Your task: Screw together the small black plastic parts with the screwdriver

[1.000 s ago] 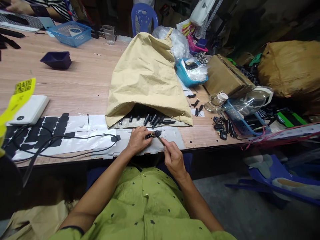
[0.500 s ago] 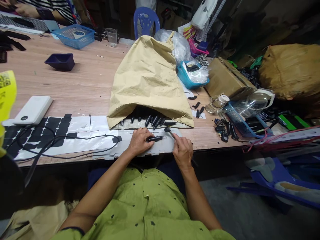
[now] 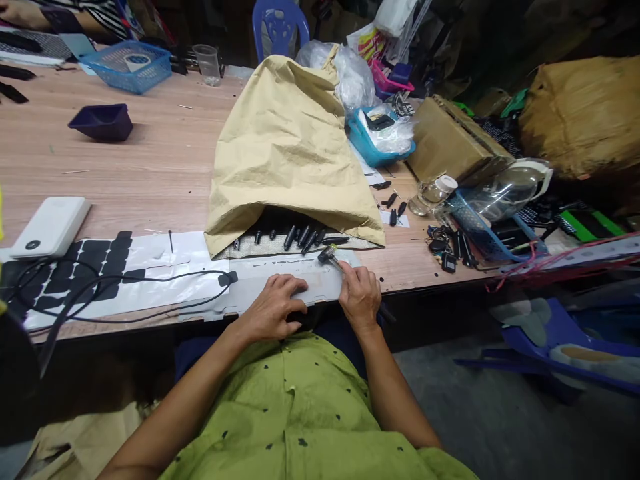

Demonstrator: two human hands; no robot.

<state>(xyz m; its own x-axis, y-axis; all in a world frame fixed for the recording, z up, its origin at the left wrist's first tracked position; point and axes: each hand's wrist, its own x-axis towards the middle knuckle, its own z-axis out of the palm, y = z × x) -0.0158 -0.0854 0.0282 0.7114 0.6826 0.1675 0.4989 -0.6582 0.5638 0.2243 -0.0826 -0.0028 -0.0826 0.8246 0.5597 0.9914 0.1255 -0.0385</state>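
My right hand (image 3: 361,297) is closed round the handle of a small hammer (image 3: 327,253). The hammer's head has a black end and a yellowish end, and it is over the pale board (image 3: 320,277) at the table's front edge. My left hand (image 3: 275,305) is at the near edge of that board, fingers apart and holding nothing visible. Just beyond the board lie several slim black cylindrical pieces (image 3: 306,237), partly under the open mouth of a beige cloth bag (image 3: 285,153).
A black cable (image 3: 150,275) loops across a sheet with black patches at left, near a white power bank (image 3: 53,227). To the right are small black parts (image 3: 393,215), a blue basket (image 3: 470,217), a glass jug (image 3: 515,190) and a cardboard box (image 3: 455,137).
My left hand has let go of a black cylindrical piece, which no longer shows there, and has drawn back toward me. The hammer's head has shifted slightly left, and the view has moved a little.
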